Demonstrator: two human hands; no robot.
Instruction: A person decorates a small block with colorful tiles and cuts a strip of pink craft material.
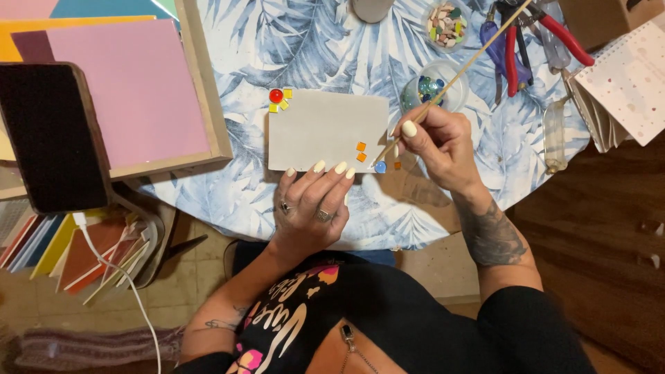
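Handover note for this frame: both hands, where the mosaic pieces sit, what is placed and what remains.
Left hand: fingertips press the grey tile at its near edge.
Right hand: holds a thin wooden stick, its tip near the blue bead at the tile's near right corner.
Done: red bead with yellow squares at far left corner; two orange squares near right.
Left: the tile's middle is bare; spare pieces in two clear cups.

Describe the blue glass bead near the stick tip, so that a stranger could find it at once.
Start at the grey rectangular tile on the leaf-patterned tablecloth. Go to its lower right corner, where the wooden stick in the right hand points. The bead lies there: round and blue, unlike the square orange pieces beside it.
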